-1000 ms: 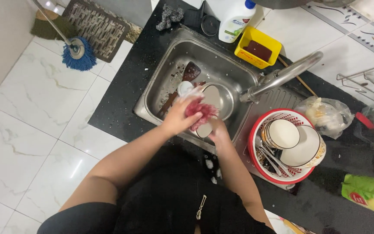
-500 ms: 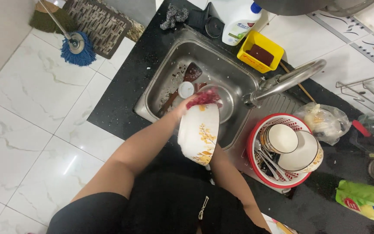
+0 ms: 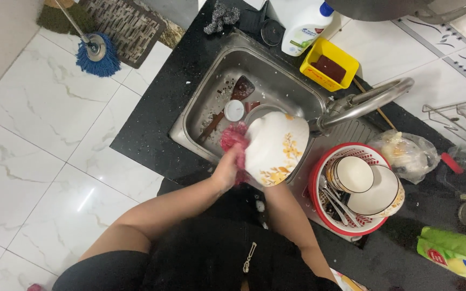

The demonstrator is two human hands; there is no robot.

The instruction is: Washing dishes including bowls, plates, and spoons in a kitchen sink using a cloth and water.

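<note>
one floral bowl (image 3: 276, 148), one pink scrubber (image 3: 233, 138), one mop (image 3: 98, 53), one soap bottle (image 3: 305, 24)

Over the sink (image 3: 200, 97) my way down is blocked by the white flowered bowl (image 3: 276, 148) I hold tilted above the basin, with the tap spout (image 3: 370, 99) just beside its upper edge. Below it, a wooden spatula (image 3: 227, 105), a small round lid (image 3: 234, 110) and another bowl (image 3: 260, 112) fill the basin floor, leaving open room only along the far left wall. To my right the red basket (image 3: 319, 188) packed with bowls and cutlery closes off the counter, while the black counter strip (image 3: 157, 113) left of the sink lies open.
</note>
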